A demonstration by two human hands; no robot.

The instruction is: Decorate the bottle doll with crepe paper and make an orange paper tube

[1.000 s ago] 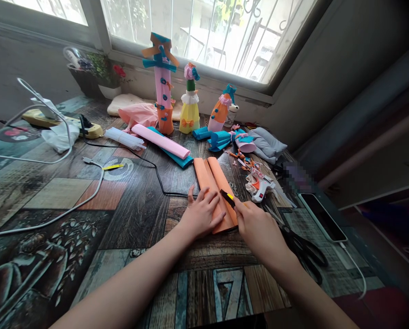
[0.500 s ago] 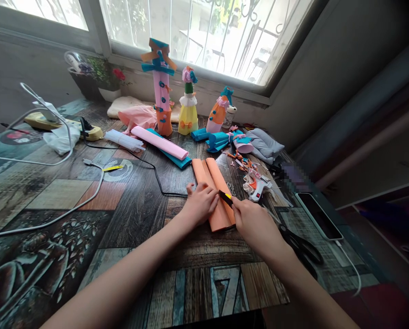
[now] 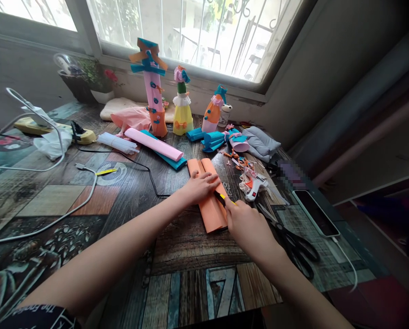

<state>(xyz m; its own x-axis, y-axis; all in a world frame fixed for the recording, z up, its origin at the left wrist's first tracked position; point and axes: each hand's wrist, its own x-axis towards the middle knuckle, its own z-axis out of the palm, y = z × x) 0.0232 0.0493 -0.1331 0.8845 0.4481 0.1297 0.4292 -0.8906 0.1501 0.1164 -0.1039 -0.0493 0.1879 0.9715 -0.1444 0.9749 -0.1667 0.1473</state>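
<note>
Orange crepe paper (image 3: 212,218), folded into two lengthwise rolls, lies on the table in front of me. My left hand (image 3: 201,186) rests flat across its upper part, fingers stretched out and pressing it down. A yellow and black utility knife (image 3: 221,198) is gripped in my right hand (image 3: 244,222). Its tip points up and left at the groove between the rolls, just below my left fingers. Whether the blade cuts into the paper I cannot tell.
Scissors (image 3: 290,237), a glue gun (image 3: 255,186) and a phone (image 3: 316,212) lie to the right. Pink rolled paper (image 3: 154,144) and glue sticks (image 3: 118,143) are at the left. Paper-dressed bottles (image 3: 182,112) stand behind. A black cable (image 3: 151,176) runs near my left hand.
My left hand has flattened from curled fingers and shifted slightly up the orange paper. My right hand and the knife have moved a little lower along it. The view has shifted slightly.
</note>
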